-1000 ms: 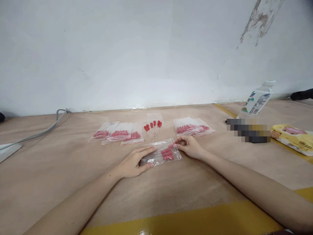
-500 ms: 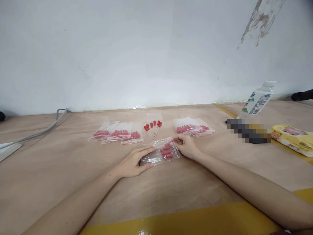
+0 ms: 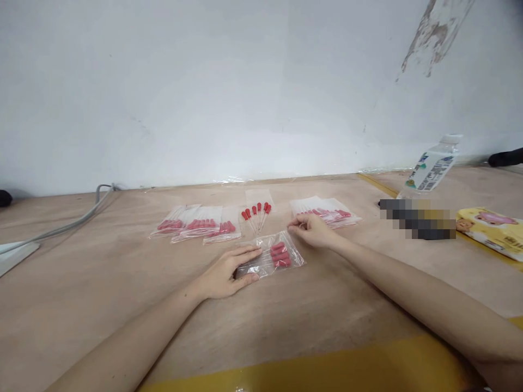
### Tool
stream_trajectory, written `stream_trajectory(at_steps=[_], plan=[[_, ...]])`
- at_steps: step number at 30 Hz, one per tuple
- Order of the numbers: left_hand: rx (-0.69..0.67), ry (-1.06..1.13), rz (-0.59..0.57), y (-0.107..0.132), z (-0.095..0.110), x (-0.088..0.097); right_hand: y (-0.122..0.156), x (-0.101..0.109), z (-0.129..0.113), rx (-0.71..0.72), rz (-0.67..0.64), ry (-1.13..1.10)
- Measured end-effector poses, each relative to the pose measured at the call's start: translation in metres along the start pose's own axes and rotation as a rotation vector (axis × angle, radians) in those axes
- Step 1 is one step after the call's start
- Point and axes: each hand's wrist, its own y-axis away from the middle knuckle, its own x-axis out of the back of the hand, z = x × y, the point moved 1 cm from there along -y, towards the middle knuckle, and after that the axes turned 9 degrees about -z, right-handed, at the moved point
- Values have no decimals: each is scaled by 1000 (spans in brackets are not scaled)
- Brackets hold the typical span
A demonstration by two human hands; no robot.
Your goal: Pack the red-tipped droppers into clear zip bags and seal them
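Note:
A clear zip bag (image 3: 265, 262) with several red-bulbed droppers (image 3: 280, 254) inside lies flat on the wooden surface. Over its left end rests my left hand (image 3: 229, 271), open, fingers stretched along the far side and thumb apart at the near edge. My right hand (image 3: 312, 231) is closed in a pinch at the bag's far right corner; the fingertips partly hide what they grip. Just behind the bag, loose droppers (image 3: 256, 210) with red bulbs are fanned out, their tips toward me, in front of a flat zip bag (image 3: 260, 197).
Filled dropper bags lie in an overlapping row on the left (image 3: 198, 224) and a pile on the right (image 3: 322, 208). Further right are a tilted plastic bottle (image 3: 431, 166), a blurred-out dark object (image 3: 417, 219) and a yellow packet (image 3: 492, 231). A grey cable (image 3: 81, 219) runs along the left.
My right hand has moved off the red bulbs to the bag's far corner. Inside the bag, the bulbs now sit closer together. My left hand has hardly moved.

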Motion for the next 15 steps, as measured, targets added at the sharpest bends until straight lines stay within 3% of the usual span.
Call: stream_trajectory(at_steps=[2,4,10,15], plan=[[-5,-11,4,0,0,0,-17,3,-4,13,122,158],[-7,-33,8,0,1,1,-38,0,-9,-39,163,207],[7,-77,-7,0,4,2,-100,-22,-1,-268,202,134],[5,-129,-76,-1,7,3,-117,-31,11,-354,253,11]])
